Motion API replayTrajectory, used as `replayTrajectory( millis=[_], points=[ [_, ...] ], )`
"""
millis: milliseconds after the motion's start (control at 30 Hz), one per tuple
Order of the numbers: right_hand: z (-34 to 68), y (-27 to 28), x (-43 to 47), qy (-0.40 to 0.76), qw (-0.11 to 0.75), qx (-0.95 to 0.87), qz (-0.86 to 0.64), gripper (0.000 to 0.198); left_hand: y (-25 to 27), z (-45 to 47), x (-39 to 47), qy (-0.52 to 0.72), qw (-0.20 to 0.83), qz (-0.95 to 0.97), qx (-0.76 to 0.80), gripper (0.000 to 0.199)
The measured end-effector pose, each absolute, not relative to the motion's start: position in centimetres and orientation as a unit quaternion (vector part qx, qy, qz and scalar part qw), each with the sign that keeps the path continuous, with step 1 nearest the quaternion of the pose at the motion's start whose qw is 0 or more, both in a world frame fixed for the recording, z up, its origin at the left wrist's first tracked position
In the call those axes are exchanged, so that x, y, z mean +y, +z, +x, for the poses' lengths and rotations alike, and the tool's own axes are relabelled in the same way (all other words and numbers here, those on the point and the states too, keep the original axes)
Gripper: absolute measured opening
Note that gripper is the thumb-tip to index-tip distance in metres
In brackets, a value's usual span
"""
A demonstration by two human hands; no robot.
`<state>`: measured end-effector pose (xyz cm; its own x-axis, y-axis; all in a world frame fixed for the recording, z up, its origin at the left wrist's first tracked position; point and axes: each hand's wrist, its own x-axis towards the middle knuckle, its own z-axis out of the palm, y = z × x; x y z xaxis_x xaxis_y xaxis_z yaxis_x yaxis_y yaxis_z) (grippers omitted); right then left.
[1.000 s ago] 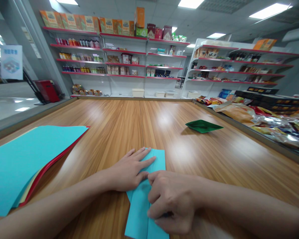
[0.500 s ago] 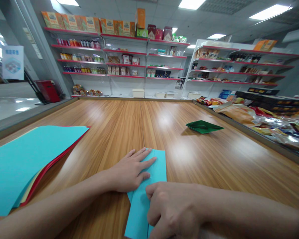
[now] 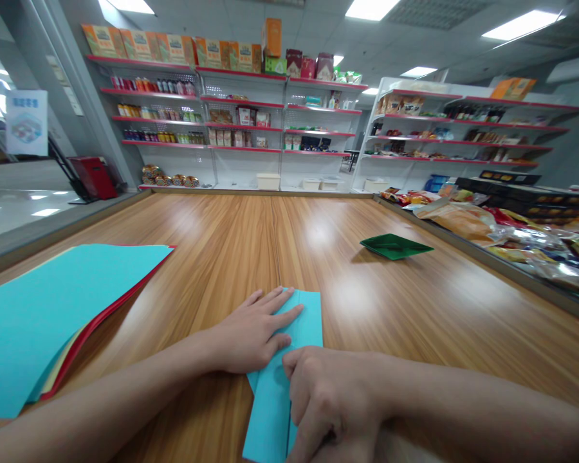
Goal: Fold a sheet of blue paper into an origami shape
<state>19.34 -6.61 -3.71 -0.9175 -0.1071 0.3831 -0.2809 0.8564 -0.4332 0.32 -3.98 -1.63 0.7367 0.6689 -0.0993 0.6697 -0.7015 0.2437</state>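
Observation:
A folded strip of light blue paper [image 3: 269,411] lies on the wooden table, pointing away from me, with a lengthwise fold line near its lower end. My left hand [image 3: 258,331] rests flat on its upper left part, fingers spread. Lower down, my right hand [image 3: 330,402] is curled closed, its knuckles pressed against the paper near the fold line. The right hand covers the paper's lower right side, and nothing shows inside its fingers. Apart from both hands, a green folded paper piece [image 3: 395,246] sits farther right.
A stack of coloured sheets [image 3: 67,302], blue on top with red and cream below, lies at left beside my forearm. The table [image 3: 212,244] has a raised rim. Packaged snacks [image 3: 525,231] are heaped beyond its right edge; stocked shelves [image 3: 241,103] stand behind.
My right hand has shifted slightly up along the paper and tilted a little. The left hand and the paper stay practically where they were.

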Motion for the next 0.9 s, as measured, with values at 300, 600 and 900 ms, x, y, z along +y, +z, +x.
replayTrajectory(
  millis=[300, 600, 900],
  points=[
    [19.33, -4.15, -6.44, 0.256, 0.165, -0.947, 0.1, 0.017, -1.66, 0.33, -3.96, -0.006, 0.124, 0.923, 0.365, 0.055],
    [19.39, -4.04, -6.46, 0.285, 0.177, -0.938, 0.089, 0.019, -1.8, 0.29, -3.92, -0.007, 0.11, 0.926, 0.361, 0.056],
    [19.26, -4.05, -6.17, 0.338, 0.18, -0.919, 0.093, 0.023, -1.82, 0.37, -3.98, -0.008, 0.106, 0.927, 0.361, 0.056]
  ],
)
